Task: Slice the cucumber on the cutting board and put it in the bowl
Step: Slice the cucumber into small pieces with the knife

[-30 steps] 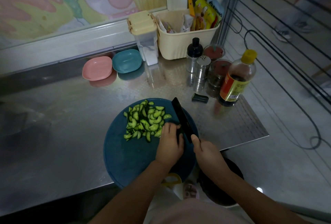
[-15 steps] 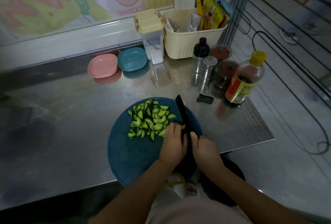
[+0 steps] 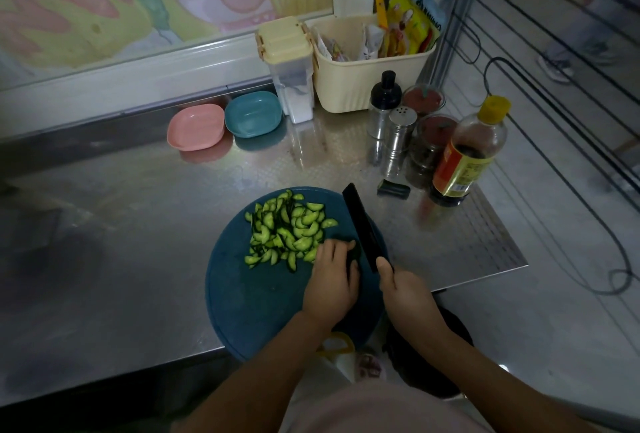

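Here, worktop (image 3: 138,225): a steel surface running under a painted window, with everything else standing on it.
Cutting board (image 3: 263,308): round, dark blue, at the near edge of the worktop, its near rim hanging slightly over.
Basket (image 3: 349,86): cream plastic, at the far right corner, stuffed with packets.
Sauce bottle (image 3: 467,155): yellow cap and dark liquid, upright at the right, beside a cluster of jars and a metal shaker (image 3: 398,142).
Pink bowl (image 3: 195,126): against the back edge, holding nothing that can be seen, well apart from the board.
Teal bowl (image 3: 252,114): just right of the pink one, touching or nearly so.
Left hand (image 3: 332,280): on the board, fingers curled down over the cucumber stub and pinning it.
Right hand (image 3: 408,294): clenched round the knife handle, forefinger laid along the top.
Knife (image 3: 362,225): dark blade pointing away towards the board's far right rim, right beside the left fingertips; whether the edge touches the board cannot be told.
Cucumber slices (image 3: 287,228): a loose heap of half-moons on the far half of the board, just left of the blade.
Cucumber stub (image 3: 354,255): a dark uncut end, mostly hidden under the left fingers, next to the blade.
Cut-off end (image 3: 393,188): a small dark piece on the worktop, between board and bottle.
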`<action>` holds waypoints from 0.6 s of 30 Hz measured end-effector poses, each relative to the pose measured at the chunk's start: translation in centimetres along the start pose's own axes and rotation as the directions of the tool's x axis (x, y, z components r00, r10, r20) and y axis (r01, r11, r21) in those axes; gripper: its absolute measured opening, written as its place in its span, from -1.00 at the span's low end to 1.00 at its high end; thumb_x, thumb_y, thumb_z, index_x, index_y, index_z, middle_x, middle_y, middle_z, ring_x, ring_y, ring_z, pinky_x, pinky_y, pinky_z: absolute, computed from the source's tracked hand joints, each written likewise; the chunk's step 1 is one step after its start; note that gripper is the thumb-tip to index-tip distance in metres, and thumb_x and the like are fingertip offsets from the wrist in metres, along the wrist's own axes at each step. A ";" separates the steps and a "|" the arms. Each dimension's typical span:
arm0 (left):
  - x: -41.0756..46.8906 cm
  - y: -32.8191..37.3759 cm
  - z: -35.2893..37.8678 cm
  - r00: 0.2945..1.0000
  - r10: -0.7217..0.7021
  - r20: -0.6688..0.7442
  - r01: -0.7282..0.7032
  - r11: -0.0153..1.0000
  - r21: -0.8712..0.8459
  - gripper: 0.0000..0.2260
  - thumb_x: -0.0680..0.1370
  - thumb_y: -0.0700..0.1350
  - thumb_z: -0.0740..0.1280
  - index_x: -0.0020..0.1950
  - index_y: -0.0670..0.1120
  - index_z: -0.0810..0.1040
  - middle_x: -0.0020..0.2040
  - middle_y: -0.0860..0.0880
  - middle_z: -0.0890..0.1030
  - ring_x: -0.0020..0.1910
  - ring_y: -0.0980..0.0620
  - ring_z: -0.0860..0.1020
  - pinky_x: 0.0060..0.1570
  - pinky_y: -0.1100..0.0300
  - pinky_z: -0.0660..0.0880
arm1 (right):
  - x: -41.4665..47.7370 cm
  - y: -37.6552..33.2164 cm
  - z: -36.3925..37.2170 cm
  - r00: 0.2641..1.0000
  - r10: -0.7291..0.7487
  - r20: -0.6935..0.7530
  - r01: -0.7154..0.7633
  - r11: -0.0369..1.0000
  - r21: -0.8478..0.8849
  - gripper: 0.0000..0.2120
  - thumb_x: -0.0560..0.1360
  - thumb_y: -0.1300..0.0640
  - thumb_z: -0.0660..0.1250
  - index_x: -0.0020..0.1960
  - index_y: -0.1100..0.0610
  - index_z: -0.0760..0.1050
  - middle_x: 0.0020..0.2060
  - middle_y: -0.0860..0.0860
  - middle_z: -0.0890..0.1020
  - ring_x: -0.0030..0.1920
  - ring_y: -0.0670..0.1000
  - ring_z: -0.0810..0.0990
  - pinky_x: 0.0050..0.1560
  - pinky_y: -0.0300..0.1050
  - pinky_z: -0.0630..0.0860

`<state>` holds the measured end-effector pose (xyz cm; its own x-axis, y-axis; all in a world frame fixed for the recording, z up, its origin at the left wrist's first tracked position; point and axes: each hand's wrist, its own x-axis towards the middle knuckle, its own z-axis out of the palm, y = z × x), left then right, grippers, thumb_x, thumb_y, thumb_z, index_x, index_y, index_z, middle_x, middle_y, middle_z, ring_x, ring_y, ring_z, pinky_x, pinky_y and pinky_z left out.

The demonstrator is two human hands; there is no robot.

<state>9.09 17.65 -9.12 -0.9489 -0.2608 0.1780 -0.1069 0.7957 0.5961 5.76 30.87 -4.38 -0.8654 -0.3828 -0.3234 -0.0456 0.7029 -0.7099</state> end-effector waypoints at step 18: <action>0.1 0.0 0.2 1.000 -0.003 -0.016 0.004 1.000 0.008 -0.76 0.55 -0.10 0.11 0.12 -0.15 0.43 -0.02 -0.10 0.42 -0.02 -0.01 0.37 0.03 0.12 0.35 | 0.5 -0.8 0.8 0.998 0.037 0.056 -0.035 0.999 -0.042 -0.54 0.64 -0.08 -0.06 -0.12 0.25 0.39 -0.23 0.19 0.53 -0.21 0.09 0.48 -0.19 -0.18 0.33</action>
<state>8.98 17.74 -9.24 -0.9436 -0.2722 0.1885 -0.1125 0.7990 0.5908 5.72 29.63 -4.44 -0.8372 -0.3896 -0.3839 -0.0367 0.7403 -0.6713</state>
